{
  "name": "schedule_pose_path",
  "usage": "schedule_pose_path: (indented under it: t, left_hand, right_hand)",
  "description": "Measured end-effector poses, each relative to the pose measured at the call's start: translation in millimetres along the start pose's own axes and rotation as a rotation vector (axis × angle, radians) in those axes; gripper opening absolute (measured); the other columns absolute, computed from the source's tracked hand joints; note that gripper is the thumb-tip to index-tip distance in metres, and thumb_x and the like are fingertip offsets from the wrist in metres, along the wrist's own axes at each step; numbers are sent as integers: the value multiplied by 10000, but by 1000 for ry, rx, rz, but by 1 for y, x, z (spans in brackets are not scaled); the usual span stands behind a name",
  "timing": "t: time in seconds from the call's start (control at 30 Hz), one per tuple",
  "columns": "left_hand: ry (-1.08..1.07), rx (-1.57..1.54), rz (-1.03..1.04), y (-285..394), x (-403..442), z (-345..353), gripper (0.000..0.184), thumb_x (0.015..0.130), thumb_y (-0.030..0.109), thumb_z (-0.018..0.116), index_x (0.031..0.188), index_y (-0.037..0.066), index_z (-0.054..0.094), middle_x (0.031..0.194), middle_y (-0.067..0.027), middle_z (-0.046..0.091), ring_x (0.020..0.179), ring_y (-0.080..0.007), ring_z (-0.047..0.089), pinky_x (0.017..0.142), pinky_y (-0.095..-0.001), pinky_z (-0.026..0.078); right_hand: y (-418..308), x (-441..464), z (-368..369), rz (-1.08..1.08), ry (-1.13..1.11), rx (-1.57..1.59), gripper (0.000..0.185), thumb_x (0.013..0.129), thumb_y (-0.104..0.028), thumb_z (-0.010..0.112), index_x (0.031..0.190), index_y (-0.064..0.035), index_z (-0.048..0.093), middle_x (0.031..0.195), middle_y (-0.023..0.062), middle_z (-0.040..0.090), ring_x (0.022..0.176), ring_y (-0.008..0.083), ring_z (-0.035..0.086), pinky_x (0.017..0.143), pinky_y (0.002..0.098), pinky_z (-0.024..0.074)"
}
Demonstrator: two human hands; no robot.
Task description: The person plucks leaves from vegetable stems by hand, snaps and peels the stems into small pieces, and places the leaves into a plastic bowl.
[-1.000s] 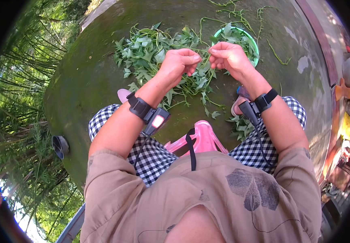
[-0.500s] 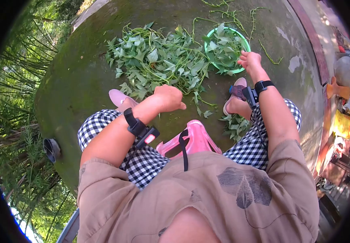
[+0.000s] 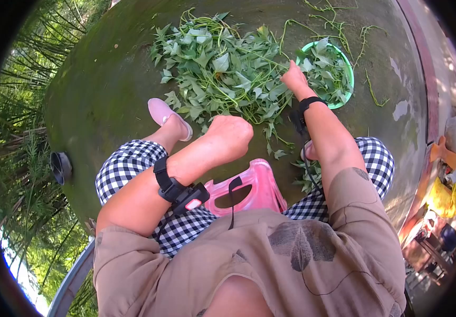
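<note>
A large pile of green leafy vines lies on the ground ahead of my feet. To its right stands a light green basin with loose green leaves inside. My right hand is between the pile's right edge and the basin's left rim, fingers closed near some thin stems; what is in them I cannot make out. My left hand is curled into a fist below the near edge of the pile. Its fingertips face away, so anything inside is hidden.
Stripped vine stems lie beyond the basin. A pink plastic stool stands between my knees, with more leaves beside it. A dark pot is at far left; a yellow bag lies at right.
My right hand has moved left, from the basin's right rim to the gap between basin and pile. My left hand stays curled and looks slightly nearer. The view has shifted a little.
</note>
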State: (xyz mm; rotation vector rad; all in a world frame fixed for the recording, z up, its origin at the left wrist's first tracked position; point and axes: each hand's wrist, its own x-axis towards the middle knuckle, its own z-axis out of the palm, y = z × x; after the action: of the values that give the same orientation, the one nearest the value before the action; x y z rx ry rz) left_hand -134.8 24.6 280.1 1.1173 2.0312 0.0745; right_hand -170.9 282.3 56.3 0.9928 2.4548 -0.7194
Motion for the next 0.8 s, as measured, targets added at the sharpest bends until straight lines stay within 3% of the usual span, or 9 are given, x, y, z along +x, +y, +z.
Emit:
schedule_pose_path:
  t: [0.23,0.27,0.4,0.5,0.57,0.63,0.7,0.73,0.8]
  left_hand:
    - [178,32,4,-17,-12,-6,110,700,77,599,725,-8,663,770,-198,664,742,-381,653,666,-459,523]
    - [195,9,-42,-16,-12,-13,117,704,91,609,726,-12,661,771,-200,663,750,-381,654,673,-460,523]
    - [393,-86,-213,-24,-8,-40,203,724,183,664,748,-18,664,770,-213,658,762,-376,657,701,-465,522]
    - [811,-273,-249,-42,-13,-59,220,734,212,669,747,-7,668,749,-192,660,716,-358,648,670,-428,514]
    - [965,-473,-276,-52,-21,-82,198,690,162,588,794,45,710,824,-178,683,791,-358,659,722,-438,520]
    - [1163,-746,-286,-70,-21,-93,156,696,155,626,769,44,708,771,-156,691,749,-323,663,716,-395,521]
    - [1255,-1051,-255,-80,-21,-97,136,696,131,652,747,16,701,742,-141,694,692,-262,665,697,-375,521]
    - [1219,-1169,-250,-80,-26,-100,136,730,123,658,772,-5,678,725,-121,681,594,-211,634,592,-356,515]
    - [1019,-1339,-201,-70,-31,-98,143,791,153,640,843,21,660,741,-86,667,570,-169,614,532,-309,481]
  right_hand:
    - [1,-25,9,-111,-193,-265,391,784,-226,666,1171,-179,649,1144,97,671,1096,303,618,884,427,495]
    - [4,-32,16,-168,-144,-172,319,778,-240,665,1095,-211,692,1089,98,685,1043,292,639,861,422,506]
    - [-27,-81,-12,-278,12,-70,309,809,-241,633,1113,-216,684,1010,107,694,986,332,638,823,421,506]
    - [-24,-83,-37,-463,84,211,307,814,-216,643,1110,-152,686,882,126,699,826,278,677,721,391,516]
    - [-36,-119,-88,-391,-128,675,249,871,-135,607,1073,-12,688,649,25,579,519,110,517,493,294,435]
    - [-42,-167,-140,-356,-201,890,294,917,-93,546,1181,19,611,632,-5,500,510,92,442,488,260,388]
    - [-18,-188,-170,-409,-393,1242,356,939,-91,500,1271,33,522,657,-2,475,533,103,424,549,282,398]
    - [-1,-198,-177,-405,-471,1448,398,925,-77,501,1301,48,472,668,6,465,539,124,404,580,303,396]
    - [27,-212,-181,-550,-480,1583,355,902,-78,535,1244,17,533,667,11,489,562,121,439,520,312,363]
